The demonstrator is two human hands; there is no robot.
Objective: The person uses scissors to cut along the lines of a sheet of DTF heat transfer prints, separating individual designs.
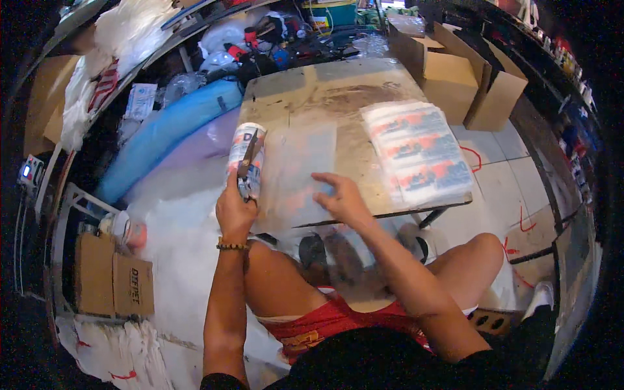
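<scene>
My left hand (235, 209) is closed at the table's left edge, round what look like dark scissors (249, 155). Their narrow blade points away from me, across the front of a white printed cylinder (257, 170); whether my fingers also touch the cylinder is unclear. Over the near part of the table, my right hand (341, 200) is open, fingers apart and empty. Beneath and beside its fingertips lies a thin clear plastic bag (312, 153) with faint orange print. A stack of white bags (419, 153) printed in orange and dark blue lies to the right.
The worn wooden table (325, 84) stands before my knees. Opened cardboard boxes (448, 78) sit behind its right corner. Long blue plastic rolls (169, 140) lean at left, above a brown carton (133, 284). Tangled tools and bags (266, 45) crowd the back.
</scene>
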